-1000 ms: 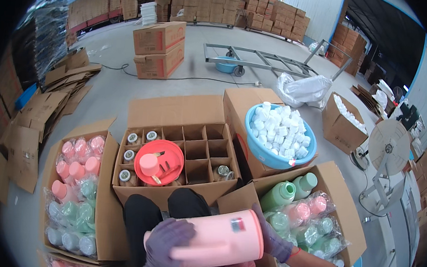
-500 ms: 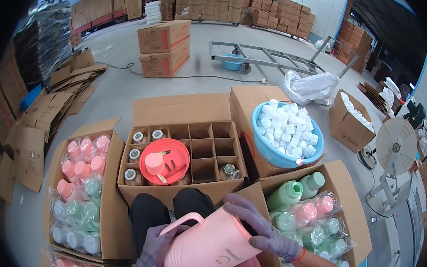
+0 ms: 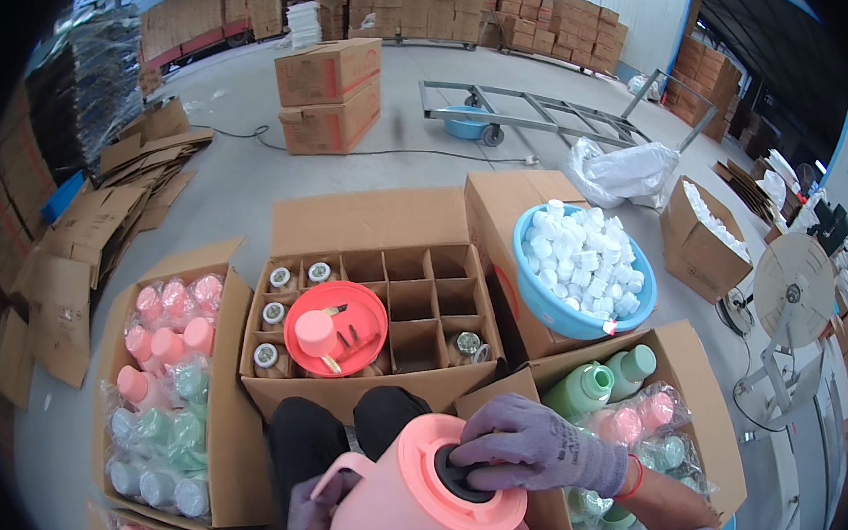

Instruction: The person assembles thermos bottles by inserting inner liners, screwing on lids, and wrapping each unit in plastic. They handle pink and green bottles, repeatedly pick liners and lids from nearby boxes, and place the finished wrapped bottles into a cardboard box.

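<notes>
Head: left fingers (image 3: 311, 511) hold pink jug (image 3: 380, 509) — right fingers (image 3: 491, 448) grip black plug (image 3: 445, 475) inside rim (image 3: 415, 464).

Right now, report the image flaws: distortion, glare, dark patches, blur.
In the head view, straight edges bow toward a black rim; the upper left edge burns out to white; the doorway at upper right sinks into dark; clear bags glint at left; also in the head view, the right hand and pink jug look fairly sharp, the left hand partly hidden by the jug.
</notes>
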### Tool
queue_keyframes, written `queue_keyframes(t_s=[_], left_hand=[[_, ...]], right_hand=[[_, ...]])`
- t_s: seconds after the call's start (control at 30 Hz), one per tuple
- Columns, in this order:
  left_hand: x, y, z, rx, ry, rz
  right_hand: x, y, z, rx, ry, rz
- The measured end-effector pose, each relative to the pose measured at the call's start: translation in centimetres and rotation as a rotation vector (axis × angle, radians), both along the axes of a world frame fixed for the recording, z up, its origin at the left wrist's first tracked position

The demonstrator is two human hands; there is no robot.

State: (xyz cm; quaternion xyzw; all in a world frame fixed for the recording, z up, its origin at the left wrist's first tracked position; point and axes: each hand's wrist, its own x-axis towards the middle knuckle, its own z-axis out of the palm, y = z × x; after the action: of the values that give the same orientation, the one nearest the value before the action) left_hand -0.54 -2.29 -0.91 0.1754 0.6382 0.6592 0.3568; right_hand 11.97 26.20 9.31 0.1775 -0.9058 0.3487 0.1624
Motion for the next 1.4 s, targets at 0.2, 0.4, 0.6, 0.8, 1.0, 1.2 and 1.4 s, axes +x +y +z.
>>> queue_keyframes(t_s=[0.2,0.4,0.6,0.8,1.0,1.2,1.4], left_hand=[[4.1,-0.6,-0.2,-0.04,0.381,0.047],[4.0,-5.5,4.1,-0.342,0.649,-0.161],[2.7,-1.5,8.9,-0.457,0.289,-0.385],[-3.3,-2.2,8.3,-0.457,-0.241,-0.165],[-7.9,-11.7,-1.1,0.558,-0.751,0.127],[-5.4,-4.2,1.6,0.427,-0.825,0.699],[-1.1,1.0,5.8,0.216,-0.795,0.989]], right_hand=[[1.0,-1.7,-3.5,0.058,-0.572,-0.275],[0.6,-2.6,-4.6,-0.07,-1.019,-0.237],[-2.7,-3.1,-4.7,-0.079,-0.967,-0.191],[-11.8,14.8,-6.8,0.292,-0.115,-0.318],[-14.6,33.1,-8.8,0.687,-0.457,-1.199],[-8.8,33.4,-12.1,0.828,-0.401,-1.133],[-4.0,18.0,-6.4,-0.35,-0.133,-0.889]])
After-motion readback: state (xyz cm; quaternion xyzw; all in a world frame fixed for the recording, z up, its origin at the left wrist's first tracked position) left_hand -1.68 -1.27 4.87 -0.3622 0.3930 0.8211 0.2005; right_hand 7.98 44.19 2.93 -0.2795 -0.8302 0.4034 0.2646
